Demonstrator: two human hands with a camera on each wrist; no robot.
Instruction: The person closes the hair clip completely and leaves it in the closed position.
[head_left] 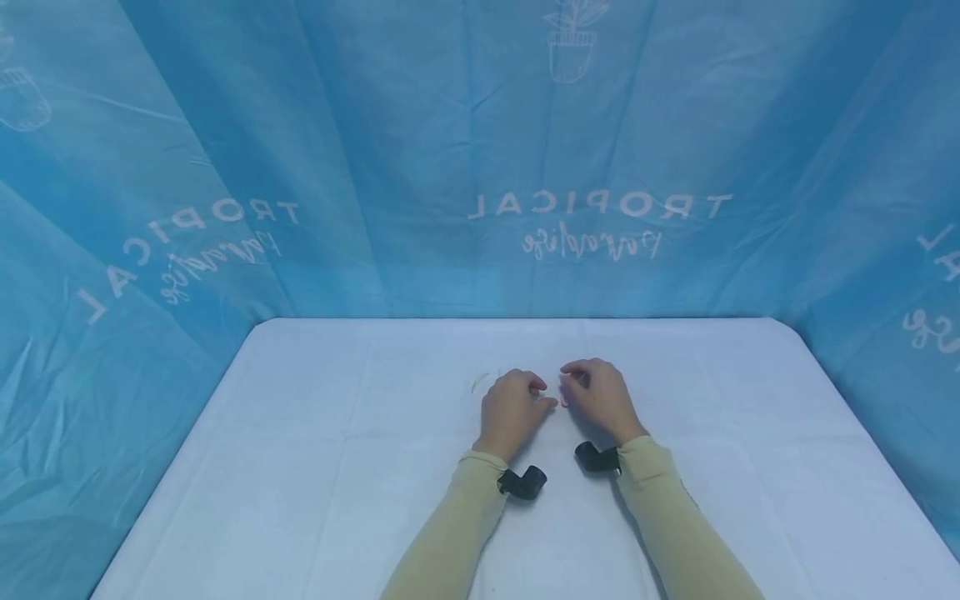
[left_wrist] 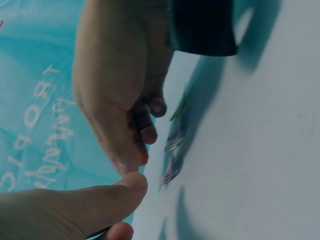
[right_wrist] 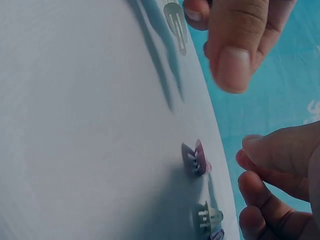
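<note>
Pale yellow-green sleeves (head_left: pixel 457 525) lead to the left hand (head_left: pixel 513 412) and the right hand (head_left: pixel 602 397), each with bent fingers and a narrow gap between thumb and forefinger. On the white table (head_left: pixel 247 467), a pink clip (right_wrist: pixel 201 159), a pale clip (right_wrist: pixel 210 216) and a purple clip (right_wrist: pixel 217 235) sit near the right hand, a flat green clip (right_wrist: pixel 176 29) beside the left; beyond hangs a blue curtain (head_left: pixel 420 167).
</note>
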